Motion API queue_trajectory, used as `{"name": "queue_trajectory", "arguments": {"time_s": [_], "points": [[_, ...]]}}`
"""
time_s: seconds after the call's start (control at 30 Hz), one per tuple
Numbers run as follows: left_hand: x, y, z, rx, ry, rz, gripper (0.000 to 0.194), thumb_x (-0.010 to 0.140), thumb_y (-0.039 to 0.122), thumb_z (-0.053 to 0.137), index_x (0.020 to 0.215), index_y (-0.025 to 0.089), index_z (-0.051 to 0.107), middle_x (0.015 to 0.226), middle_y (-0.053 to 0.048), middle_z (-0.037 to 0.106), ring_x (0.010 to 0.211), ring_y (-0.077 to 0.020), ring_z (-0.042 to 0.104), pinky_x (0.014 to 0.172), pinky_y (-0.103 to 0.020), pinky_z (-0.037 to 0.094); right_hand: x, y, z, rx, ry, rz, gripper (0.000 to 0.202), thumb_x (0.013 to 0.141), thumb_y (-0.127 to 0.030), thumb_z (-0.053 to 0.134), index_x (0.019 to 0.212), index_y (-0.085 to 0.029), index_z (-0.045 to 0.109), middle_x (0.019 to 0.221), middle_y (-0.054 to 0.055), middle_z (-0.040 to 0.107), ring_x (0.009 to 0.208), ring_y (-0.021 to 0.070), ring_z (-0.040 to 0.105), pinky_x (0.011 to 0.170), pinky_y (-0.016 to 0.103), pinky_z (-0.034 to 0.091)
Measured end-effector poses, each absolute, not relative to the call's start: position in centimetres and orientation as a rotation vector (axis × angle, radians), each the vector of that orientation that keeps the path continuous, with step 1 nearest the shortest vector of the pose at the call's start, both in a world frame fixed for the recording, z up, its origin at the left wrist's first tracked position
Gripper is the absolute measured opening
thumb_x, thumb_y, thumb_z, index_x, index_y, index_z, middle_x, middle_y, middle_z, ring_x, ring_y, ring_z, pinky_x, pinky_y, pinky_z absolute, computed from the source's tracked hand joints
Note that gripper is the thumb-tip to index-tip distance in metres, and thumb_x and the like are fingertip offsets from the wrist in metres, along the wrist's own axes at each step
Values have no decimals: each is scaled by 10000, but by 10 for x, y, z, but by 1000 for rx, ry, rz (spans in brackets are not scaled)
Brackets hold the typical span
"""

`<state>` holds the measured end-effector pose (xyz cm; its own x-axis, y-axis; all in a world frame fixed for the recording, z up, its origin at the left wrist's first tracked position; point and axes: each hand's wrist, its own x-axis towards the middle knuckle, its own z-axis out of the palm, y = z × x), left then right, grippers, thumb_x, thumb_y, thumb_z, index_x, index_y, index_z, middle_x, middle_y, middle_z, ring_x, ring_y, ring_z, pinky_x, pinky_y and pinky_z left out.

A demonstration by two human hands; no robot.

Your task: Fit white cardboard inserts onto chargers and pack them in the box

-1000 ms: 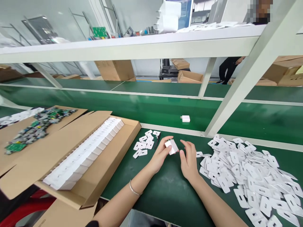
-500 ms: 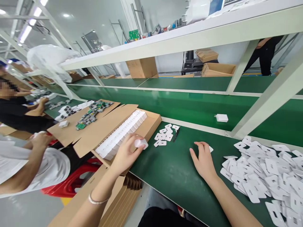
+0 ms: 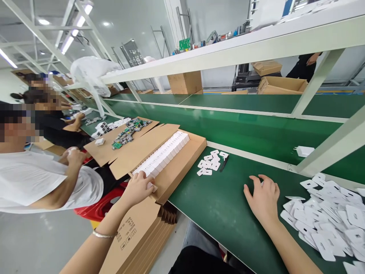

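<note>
My left hand [image 3: 139, 189] holds a white plastic piece [image 3: 152, 186] at the near end of an open cardboard box [image 3: 182, 172]. Inside that box, a row of white housings [image 3: 164, 152] runs along its left side. Over the green table [image 3: 225, 205], my right hand [image 3: 264, 198] has its fingers spread, with a bit of white visible between them. A small group of white plates [image 3: 210, 163] lies beyond, beside a dark thin tool [image 3: 224, 163]. To the right of my right hand is a large pile of white plates [image 3: 327, 217].
Circuit boards [image 3: 128, 133] lie on cardboard at the left. A white adapter [image 3: 304, 151] rests on the green surface behind a slanted post [image 3: 333, 135]. Someone in a white shirt [image 3: 31, 179] sits at the left. Folded cardboard [image 3: 142, 236] stands below the table edge.
The view has turned left. My left hand has moved with the white piece from above the table's left edge to the box's near end. My right hand's fingers have spread wider.
</note>
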<state>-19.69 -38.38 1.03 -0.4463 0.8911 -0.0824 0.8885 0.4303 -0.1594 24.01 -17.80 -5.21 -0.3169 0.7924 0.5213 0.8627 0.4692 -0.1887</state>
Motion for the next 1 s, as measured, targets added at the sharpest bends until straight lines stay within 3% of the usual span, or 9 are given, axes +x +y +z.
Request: {"name": "queue_trajectory", "arguments": {"time_s": [0.17,0.37,0.5,0.67,0.8,1.0], "points": [[-202,-387,15,-1584,-2711,360,466,967,347,390,1223,266,772,1174,-167,568,1139,-385,547,970,-506,471,241,-180,-57,-1353,-2258,-127,412,1023,-410,443,1243,-135,657,1293,227,539,1221,391,562,994,561,516],[-219,-379,24,-1658,-2857,314,424,914,408,488,1178,335,812,1198,-146,600,1211,-411,547,1040,-542,456,240,-174,-61,-1203,-2320,-50,363,1010,-308,417,1183,-138,687,1248,224,557,1176,376,568,951,532,532],[-201,-361,40,-1625,-2785,417,429,908,532,571,1152,286,824,1290,-178,597,1279,-454,540,1054,-580,463,245,-174,-57,-1294,-2277,-188,317,985,-302,467,1143,-146,695,1207,228,580,1148,400,558,877,536,528],[-116,-325,51,-1783,-2230,-70,419,992,446,547,1307,221,708,1415,-220,562,1189,-417,606,954,-560,540,249,-170,-61,-1334,-2311,-211,260,1015,-212,440,1096,-194,687,1104,137,645,955,291,609,780,423,522],[-29,-279,31,-2054,-2019,-611,293,1036,325,483,1227,229,683,1337,-162,595,1078,-307,677,905,-468,586,251,-162,-65,-1278,-2330,-133,309,1016,-90,393,1051,-197,681,1103,104,671,954,255,634,810,391,541],[57,-179,-12,-2575,-1896,-992,285,996,201,500,1229,221,663,1229,-111,636,1024,-245,694,938,-418,590,253,-160,-68,-1273,-2297,-131,475,937,31,358,1248,-189,642,1198,105,671,969,236,705,793,353,586]]}}
